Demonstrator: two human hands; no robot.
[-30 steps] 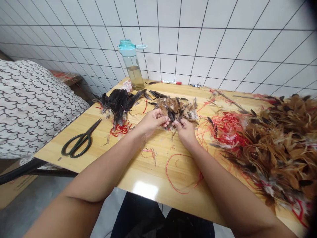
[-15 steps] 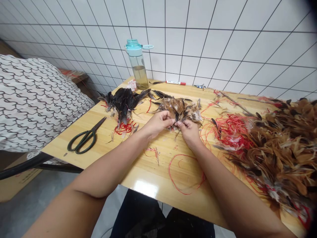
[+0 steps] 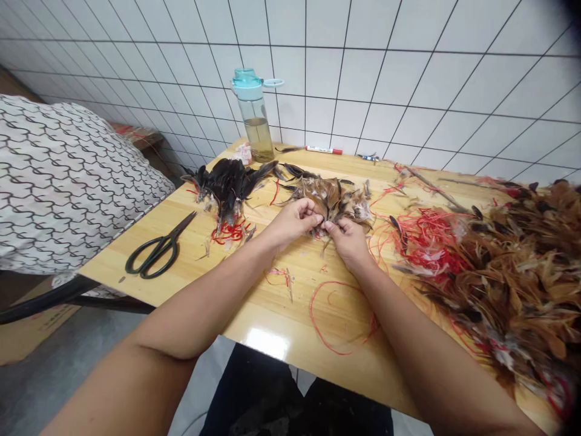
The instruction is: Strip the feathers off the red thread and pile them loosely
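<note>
At the near edge of a small pile of brown feathers, my left hand and my right hand almost touch. Thumb and fingers of each are pinched on the lower ends of feathers between them. How many feathers are in the pinch is too small to make out. Left of the hands lies a bunch of black feathers, its lower end over loose red string. A long loop of thin red string lies on the wood in front of my right wrist.
Black-handled scissors lie at the left of the wooden table. A water bottle and a red-capped marker are by the tiled wall. Tangled red string and a large heap of brown feathers cover the right side.
The view has shifted very slightly. Both hands stay pinched at the same spot; the dark feather that stood between the fingertips now shows less.
</note>
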